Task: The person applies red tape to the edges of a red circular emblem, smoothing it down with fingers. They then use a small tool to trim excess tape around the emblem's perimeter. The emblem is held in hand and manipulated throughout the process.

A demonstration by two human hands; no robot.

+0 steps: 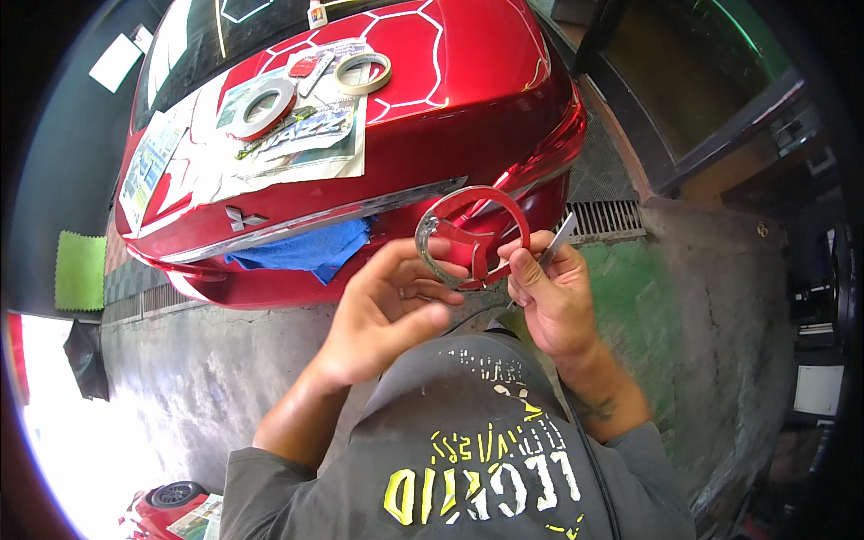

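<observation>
Both hands hold a round chrome car emblem partly covered in red film, in front of the red car's rear. My left hand grips the emblem's lower left edge with its fingertips. My right hand pinches the lower right edge and also holds a thin metal blade that sticks up between its fingers. The emblem is off the car, just below the chrome trunk strip.
On the trunk lid lie sheets of newspaper, two tape rolls and a small bottle. A blue cloth hangs under the chrome strip. A green cloth lies at left. Floor drain grate at right.
</observation>
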